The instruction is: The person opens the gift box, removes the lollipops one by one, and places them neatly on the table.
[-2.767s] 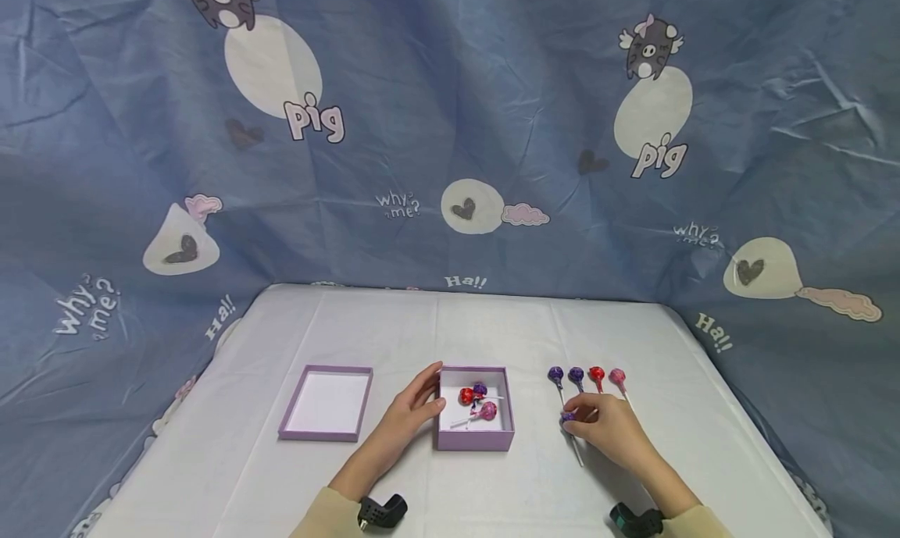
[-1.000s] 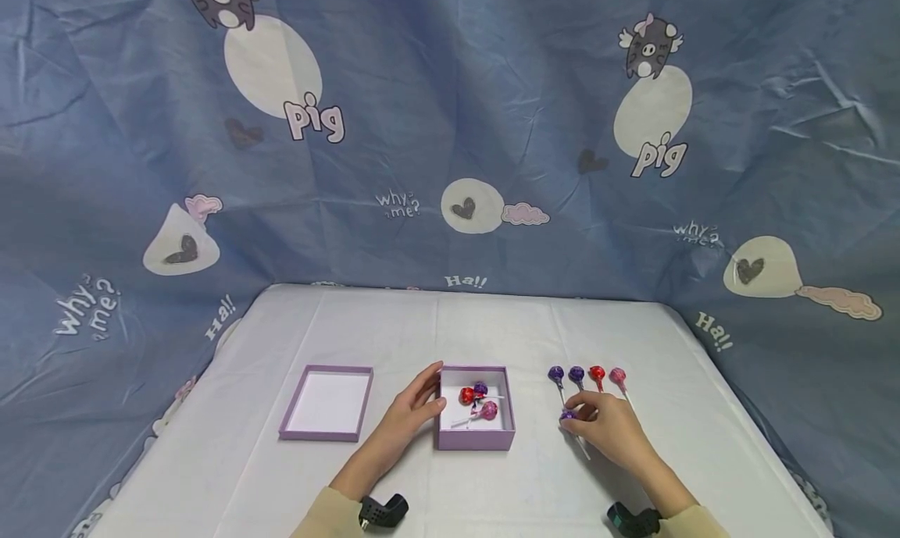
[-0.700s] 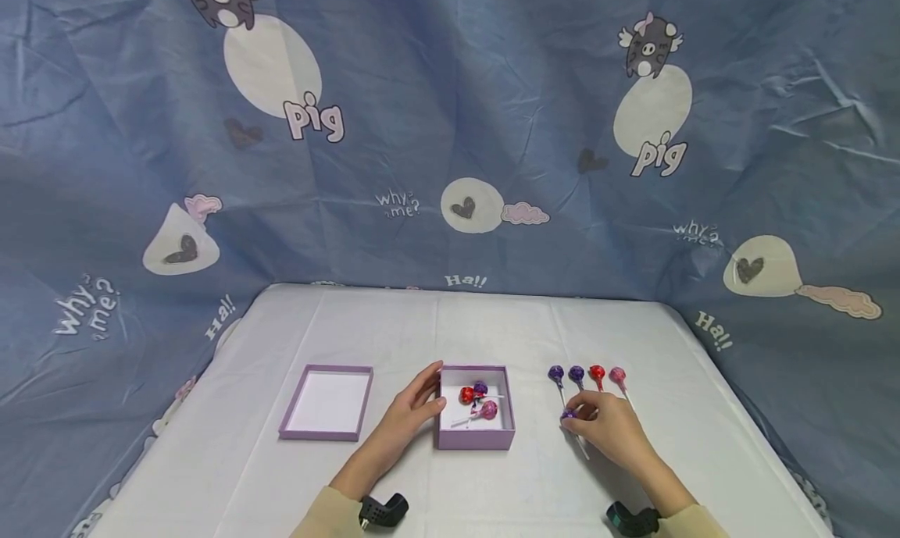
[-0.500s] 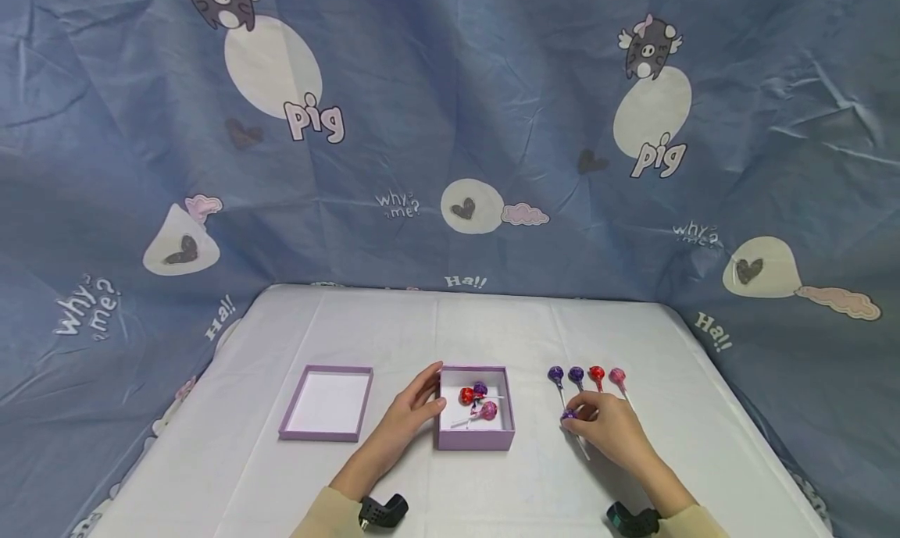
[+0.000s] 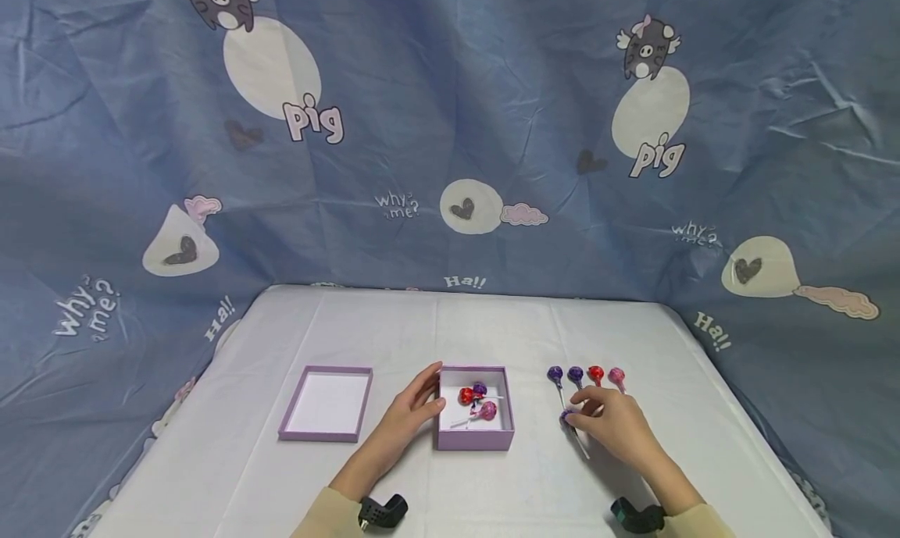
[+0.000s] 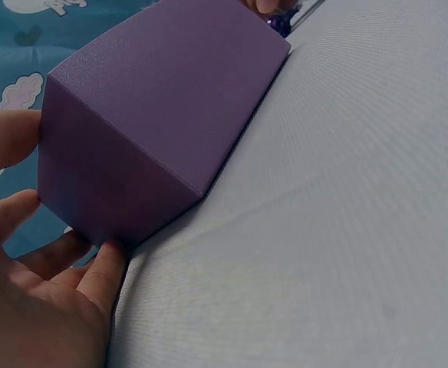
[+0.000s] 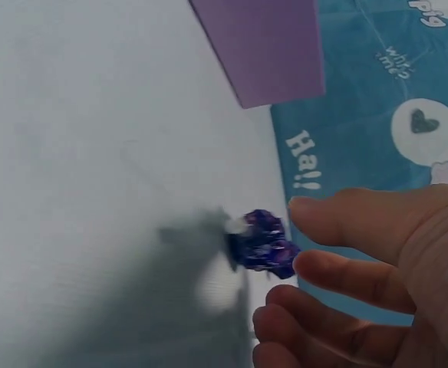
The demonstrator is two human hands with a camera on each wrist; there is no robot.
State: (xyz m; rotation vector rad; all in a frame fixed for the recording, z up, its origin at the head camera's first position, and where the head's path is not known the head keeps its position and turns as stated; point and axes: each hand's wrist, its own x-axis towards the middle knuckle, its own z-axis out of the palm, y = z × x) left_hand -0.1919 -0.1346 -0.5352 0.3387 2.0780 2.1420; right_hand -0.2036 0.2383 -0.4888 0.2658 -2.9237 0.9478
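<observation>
My left hand (image 5: 404, 417) rests its fairly straight fingers against the left side of a purple box (image 5: 474, 441). Inside lie a red lollipop (image 5: 466, 396), a purple one (image 5: 480, 388) and a pink one (image 5: 488, 410). To the right, a purple-wrapped lollipop (image 7: 262, 244) lies on the white cloth, its stick slanting toward the lower right. My right hand (image 5: 622, 427) hovers beside its head. In the right wrist view thumb and forefinger stand apart, the forefinger tip right at the wrapper's edge.
Behind my right hand is a row of lollipops: two purple (image 5: 555, 374), one red (image 5: 596, 374) and one pink (image 5: 616, 377). A shallow purple-rimmed lid (image 5: 319, 436) lies left of the box. A blue printed cloth (image 5: 394, 132) hangs behind the white-covered table (image 5: 232, 475).
The purple lollipop's stick end has swung to the right. My right hand held its head earlier; now the fingers have parted and drawn slightly right. The left hand has stayed put.
</observation>
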